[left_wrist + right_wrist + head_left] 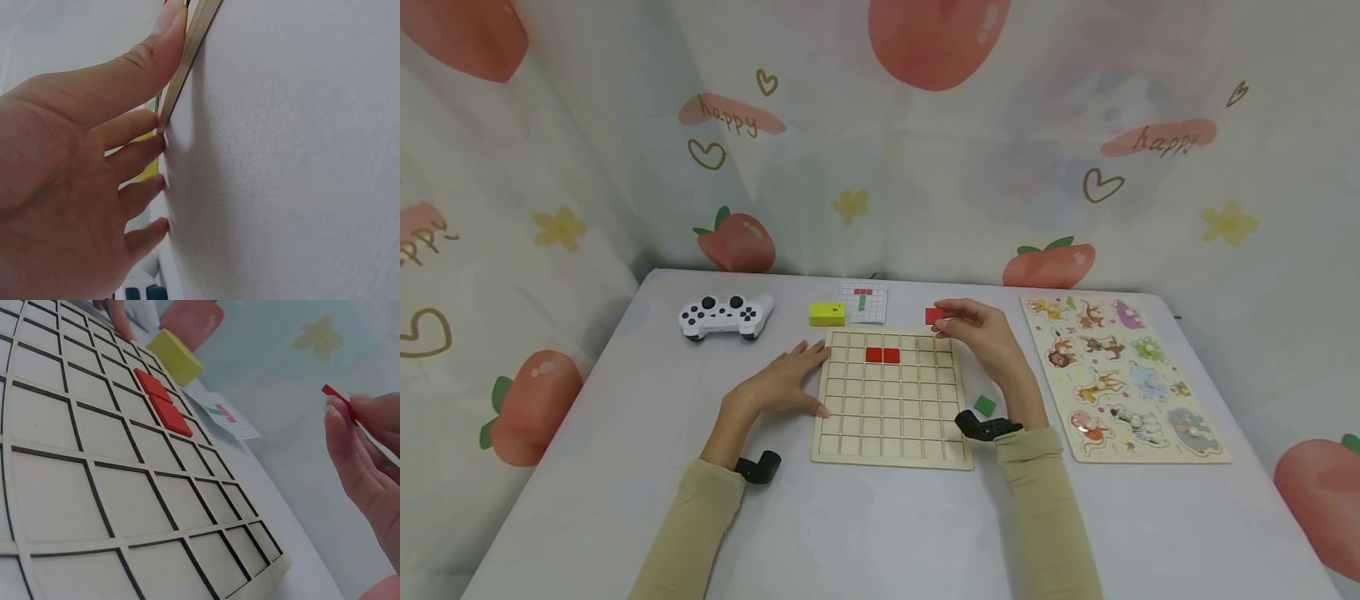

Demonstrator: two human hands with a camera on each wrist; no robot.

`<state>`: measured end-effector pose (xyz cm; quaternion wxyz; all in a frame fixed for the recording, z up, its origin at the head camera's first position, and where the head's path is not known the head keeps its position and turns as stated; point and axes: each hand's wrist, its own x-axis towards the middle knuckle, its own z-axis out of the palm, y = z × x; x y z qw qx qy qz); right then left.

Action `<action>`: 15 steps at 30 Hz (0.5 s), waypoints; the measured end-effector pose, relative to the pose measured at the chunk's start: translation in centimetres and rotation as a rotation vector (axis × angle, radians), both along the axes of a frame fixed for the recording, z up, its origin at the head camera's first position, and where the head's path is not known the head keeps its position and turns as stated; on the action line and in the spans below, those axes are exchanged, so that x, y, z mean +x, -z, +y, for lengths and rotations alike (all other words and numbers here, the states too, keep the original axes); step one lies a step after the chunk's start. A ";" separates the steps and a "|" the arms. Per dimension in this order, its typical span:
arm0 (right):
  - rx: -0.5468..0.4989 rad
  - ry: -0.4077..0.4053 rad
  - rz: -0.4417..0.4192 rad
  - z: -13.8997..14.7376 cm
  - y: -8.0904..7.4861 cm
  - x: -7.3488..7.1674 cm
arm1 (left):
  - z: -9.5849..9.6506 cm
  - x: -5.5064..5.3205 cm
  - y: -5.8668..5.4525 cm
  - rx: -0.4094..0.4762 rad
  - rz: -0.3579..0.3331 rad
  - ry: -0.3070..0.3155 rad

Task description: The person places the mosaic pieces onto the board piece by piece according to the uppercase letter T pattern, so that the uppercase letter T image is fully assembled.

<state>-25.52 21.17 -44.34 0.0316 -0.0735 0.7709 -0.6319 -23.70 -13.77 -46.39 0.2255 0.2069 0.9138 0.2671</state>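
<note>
A wooden grid board (891, 400) lies in the middle of the table, with two red square tiles (160, 403) side by side in its upper rows. My left hand (784, 382) rests at the board's left edge, fingers spread and straight, the thumb (169, 37) against the rim. In my right hand (981, 329), above the board's upper right corner, a red tile (340, 400) is pinched between thumb and fingertips. A green tile (985, 406) sits on the table just right of the board, near my right wrist.
Behind the board are a yellow block (827, 314) and a pattern card (863, 302) with a red and green T shape. A white game controller (727, 317) stands at the back left. At the right lies an animal puzzle board (1123, 379).
</note>
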 end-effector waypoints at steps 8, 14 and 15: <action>-0.007 -0.024 -0.040 -0.4 0.2 0.1 | 0.2 0.1 -0.2 -0.005 -0.014 -0.011; 0.020 -0.006 -0.060 -0.5 0.3 0.2 | 0.2 0.1 -0.3 -0.003 -0.012 -0.012; 0.031 -0.003 -0.069 -0.4 0.4 0.2 | 0.2 0.1 -0.3 -0.002 -0.011 -0.011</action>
